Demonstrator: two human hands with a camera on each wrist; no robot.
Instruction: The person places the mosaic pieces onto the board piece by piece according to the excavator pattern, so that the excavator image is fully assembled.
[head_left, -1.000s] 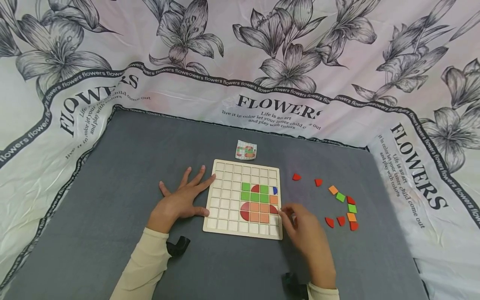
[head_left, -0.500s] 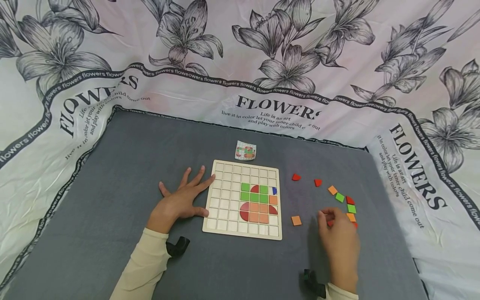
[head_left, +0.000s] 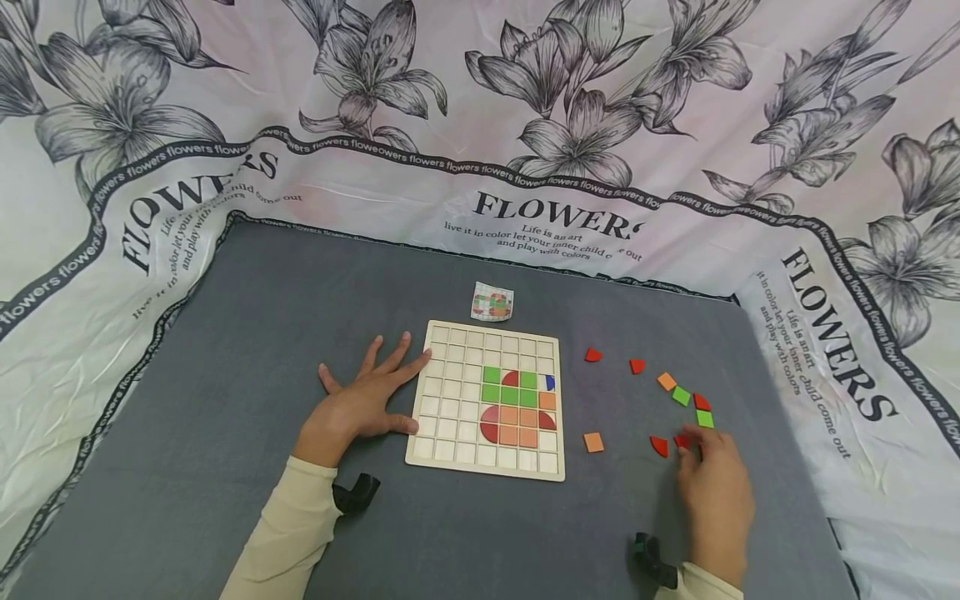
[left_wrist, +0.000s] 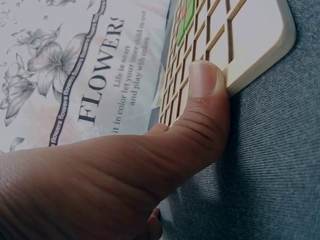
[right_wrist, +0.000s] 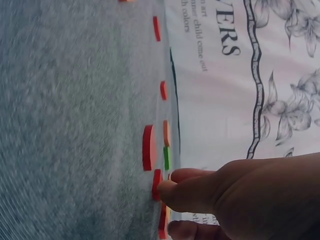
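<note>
A wooden grid board point(head_left: 447, 429) lies flat on the grey cloth, with green, orange, dark red and blue pieces in its right half. My left hand point(head_left: 363, 404) spreads its fingers at the board's left edge, the thumb point(left_wrist: 205, 85) resting on the rim in the left wrist view. At the right, my right hand point(head_left: 718, 487) reaches low over the loose pieces, thumb and fingers apart. Its thumb tip overlaps a red quarter-round piece point(right_wrist: 156, 180) in the right wrist view. The hand hides pieces beneath it. An orange square point(head_left: 593, 442) lies alone right of the board.
A small pattern card point(head_left: 492, 302) lies behind the board. Loose red quarter-rounds point(head_left: 637, 366), green squares point(head_left: 681, 396) and another orange square point(head_left: 667, 382) form a curve on the right. A flower-printed cloth point(head_left: 555, 217) rises behind the grey surface.
My right hand has moved from the board's right edge out to the loose pieces at the right. The orange square now shows beside the board. My left hand has stayed put.
</note>
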